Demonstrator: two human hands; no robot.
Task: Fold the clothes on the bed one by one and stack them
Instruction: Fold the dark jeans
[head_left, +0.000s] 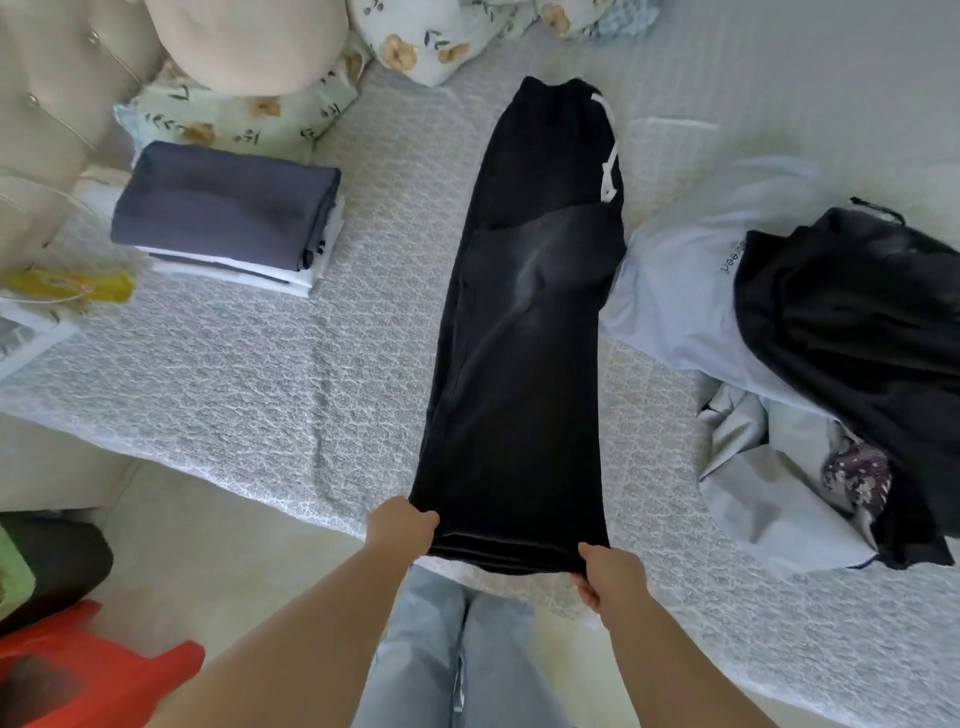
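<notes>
black pants (524, 332) lie lengthwise on the bed (322, 374), legs doubled — left hand (402, 525) and right hand (613, 577) each pinch a hem corner. folded stack (228, 218) far left; unfolded pile (810, 353) right.

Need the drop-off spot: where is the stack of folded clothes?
In the head view, the folded stack topped by a dark grey garment sits on the bed's left, below the floral pillow, left of the black trousers.
</notes>
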